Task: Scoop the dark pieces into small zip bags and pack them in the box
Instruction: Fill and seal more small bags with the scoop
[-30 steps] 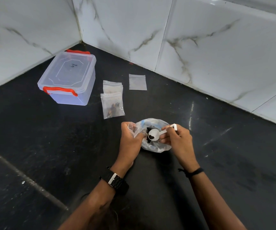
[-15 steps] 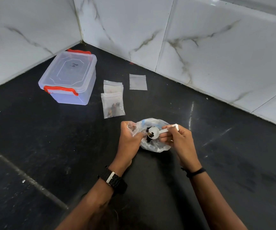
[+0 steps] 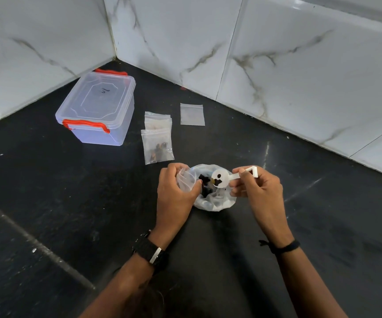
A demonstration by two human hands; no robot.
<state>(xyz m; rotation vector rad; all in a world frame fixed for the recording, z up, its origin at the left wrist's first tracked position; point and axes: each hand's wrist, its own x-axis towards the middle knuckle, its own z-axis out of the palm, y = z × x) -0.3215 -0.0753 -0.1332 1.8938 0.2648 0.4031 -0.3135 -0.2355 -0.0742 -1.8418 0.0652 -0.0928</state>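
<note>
Head view, looking down on a black countertop (image 3: 47,214) set in a corner of white marbled wall tiles (image 3: 300,65). The right hand (image 3: 257,193) pinches the handle of a white scoop (image 3: 221,179) between thumb and curled fingers; the round bowl of the scoop sticks out to the left of the fingertips, level, with a few dark pieces (image 3: 218,180) lying in it. The bowl hangs over the open mouth of a crumpled clear bag (image 3: 213,200) that rests on the counter and holds more dark pieces (image 3: 205,182). The left hand (image 3: 174,191) has its fingers curled round a small zip bag (image 3: 185,177), holding it at the left edge of the crumpled bag; the thumb tip lies just beside the dark heap. Whether the small bag's mouth is open cannot be told, as the fingers cover most of it.

Farther off, two filled zip bags (image 3: 157,143) lie overlapping, the near one showing dark and brownish bits; the far one's contents are hard to make out. To their right lies a flat zip bag (image 3: 192,114) that looks unfilled. At far left stands the clear plastic box (image 3: 98,109) with red latches, lid on; its inside is hazy. A black watch (image 3: 149,250) sits on the left wrist, a dark band (image 3: 285,246) on the right. Both forearms are cut off at the bottom edge.
</note>
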